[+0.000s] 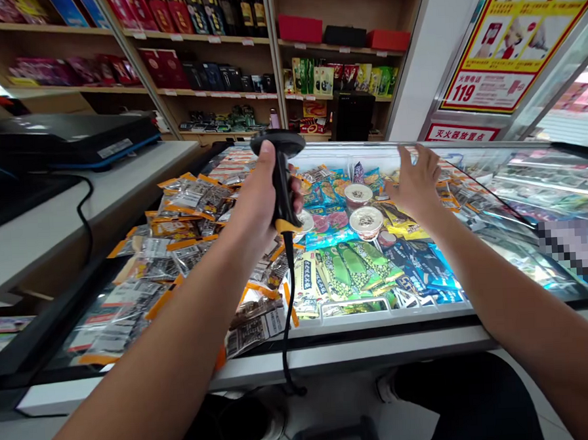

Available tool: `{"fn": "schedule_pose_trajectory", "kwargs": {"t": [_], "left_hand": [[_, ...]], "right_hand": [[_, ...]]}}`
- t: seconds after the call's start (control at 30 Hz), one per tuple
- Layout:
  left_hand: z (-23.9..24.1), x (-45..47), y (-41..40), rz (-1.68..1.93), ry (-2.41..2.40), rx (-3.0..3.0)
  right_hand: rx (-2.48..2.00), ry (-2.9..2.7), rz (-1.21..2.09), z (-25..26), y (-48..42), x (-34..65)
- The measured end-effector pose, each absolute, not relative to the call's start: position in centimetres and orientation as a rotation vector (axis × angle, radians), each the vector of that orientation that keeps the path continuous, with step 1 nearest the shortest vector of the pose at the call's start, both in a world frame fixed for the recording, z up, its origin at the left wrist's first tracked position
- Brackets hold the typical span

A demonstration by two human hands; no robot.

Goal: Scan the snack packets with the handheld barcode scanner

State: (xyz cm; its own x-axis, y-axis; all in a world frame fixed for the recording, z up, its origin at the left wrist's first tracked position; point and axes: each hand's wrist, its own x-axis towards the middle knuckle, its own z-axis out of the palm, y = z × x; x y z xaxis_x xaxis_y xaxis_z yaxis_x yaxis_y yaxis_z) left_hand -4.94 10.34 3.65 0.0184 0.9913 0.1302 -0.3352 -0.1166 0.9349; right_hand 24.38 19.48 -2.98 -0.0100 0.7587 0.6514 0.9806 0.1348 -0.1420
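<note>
My left hand (259, 199) is wrapped round the handle of a black and yellow barcode scanner (283, 191), its cord hanging down over the freezer's front edge. To the right, my right hand (414, 182) reaches over the chest freezer (344, 341) with its fingers apart and nothing seen in them. Beneath and beside it lie yellow packets (407, 226), and round tubs with white lids (366, 220) sit between the two hands. Green ice-pop packets (358, 266) and dark blue packets (422, 266) lie nearer me. Clear packs with orange edges (189, 198) are heaped left of the scanner.
A counter (139, 179) with a black flat device (67, 136) on it stands at the left. Shelves (205, 37) with boxes and bottles line the back. A glass lid (533, 174) covers the freezer's right side. My legs are close below its front edge.
</note>
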Motion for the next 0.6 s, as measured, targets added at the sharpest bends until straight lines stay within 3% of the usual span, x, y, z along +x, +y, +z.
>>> {"fn": "schedule_pose_trajectory", "kwargs": {"t": [0.2,0.33,0.47,0.6], "left_hand": [[3.9,-6.6,11.4,1.496,0.863,0.96],[3.3,-6.7,11.8,1.468,0.934,1.005],[3.2,-6.8,11.8,1.425,0.943,1.01],[3.1,-6.8,11.5,1.411,0.945,1.033]], "right_hand": [[-1.215,-2.279,0.026,-3.1,22.8,15.5],[-1.491,-2.064,0.324,-4.6,27.9,10.3],[-1.84,-1.743,0.352,-5.3,31.3,8.5],[-1.856,-1.683,0.379,-5.6,31.8,9.3]]}}
